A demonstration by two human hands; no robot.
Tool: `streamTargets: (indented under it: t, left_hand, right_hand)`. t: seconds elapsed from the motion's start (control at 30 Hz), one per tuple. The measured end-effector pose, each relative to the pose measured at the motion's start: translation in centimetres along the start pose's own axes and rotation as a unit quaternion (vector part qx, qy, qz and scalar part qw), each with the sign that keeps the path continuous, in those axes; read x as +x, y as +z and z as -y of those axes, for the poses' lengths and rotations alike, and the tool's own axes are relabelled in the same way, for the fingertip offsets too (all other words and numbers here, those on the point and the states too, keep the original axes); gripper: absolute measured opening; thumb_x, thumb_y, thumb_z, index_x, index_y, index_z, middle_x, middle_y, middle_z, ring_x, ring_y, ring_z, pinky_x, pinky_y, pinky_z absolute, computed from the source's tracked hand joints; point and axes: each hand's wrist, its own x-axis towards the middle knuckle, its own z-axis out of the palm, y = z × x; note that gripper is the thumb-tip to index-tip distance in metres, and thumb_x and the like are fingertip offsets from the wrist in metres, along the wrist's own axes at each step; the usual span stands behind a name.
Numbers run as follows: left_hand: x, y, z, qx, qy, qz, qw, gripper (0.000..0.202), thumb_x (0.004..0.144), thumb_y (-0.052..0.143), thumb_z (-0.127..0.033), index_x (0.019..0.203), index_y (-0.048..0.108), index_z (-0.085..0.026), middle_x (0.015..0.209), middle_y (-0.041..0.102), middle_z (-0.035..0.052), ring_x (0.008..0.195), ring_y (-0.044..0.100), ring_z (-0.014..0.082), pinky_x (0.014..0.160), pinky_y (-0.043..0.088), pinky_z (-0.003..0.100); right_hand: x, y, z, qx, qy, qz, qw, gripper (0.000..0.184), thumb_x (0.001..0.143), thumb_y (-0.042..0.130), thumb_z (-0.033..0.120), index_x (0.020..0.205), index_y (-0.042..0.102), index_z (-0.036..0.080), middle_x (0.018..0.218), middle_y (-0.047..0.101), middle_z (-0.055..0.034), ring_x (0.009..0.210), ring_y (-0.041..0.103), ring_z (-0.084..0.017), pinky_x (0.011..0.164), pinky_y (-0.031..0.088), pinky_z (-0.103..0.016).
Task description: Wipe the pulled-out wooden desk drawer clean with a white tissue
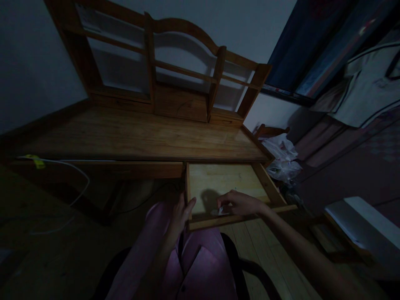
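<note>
A wooden drawer (225,177) is pulled out of the desk's right half, and its pale bottom shows. My left hand (180,214) grips the drawer's left wall near the front corner, thumb upward and fingers on the outer side. Inside the drawer, close to the front board, my right hand (233,203) is closed with the fingers pinched downward. A small crumpled white tissue (220,210) sticks out from under those fingers, touching or just over the drawer bottom. Most of it is hidden by the hand, and the dim light blurs its edges.
Behind the drawer stretches the wooden desktop (156,133) with a shelf hutch (184,73). A white cable (81,175) with a yellow tag hangs at left. Plastic bags (281,156) sit beyond the desk's right end. A dark chair armrest (256,271) is beside my lap.
</note>
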Motion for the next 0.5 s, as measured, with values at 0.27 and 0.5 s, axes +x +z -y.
streamTargets:
  t: [0.27,0.5]
  left_hand:
    - [-0.7,0.0,-0.9,-0.031,-0.002,0.003,1.000,0.070,0.082,0.056,-0.054,0.139,0.045,-0.016,0.135,0.062,0.0150,0.125,0.057,0.0296,0.100,0.044,0.038]
    - [-1.7,-0.4,-1.9,-0.054,0.052,0.029,0.997,0.058,0.082,0.055,-0.049,0.131,0.050,-0.018,0.137,0.059,0.0132,0.129,0.054,0.0260,0.104,0.042,0.033]
  right_hand:
    - [-3.6,-2.4,-0.5,-0.070,0.080,-0.308,0.945,0.022,0.086,0.049,0.019,0.099,0.067,0.018,0.087,0.070,-0.0039,0.078,0.063,-0.016,0.070,0.042,-0.024]
    - [-17.1,-4.7,-3.9,-0.116,0.245,-0.619,0.737,0.021,0.084,0.043,0.030,0.068,0.053,0.021,0.063,0.052,-0.0002,0.060,0.048,-0.015,0.057,0.034,-0.027]
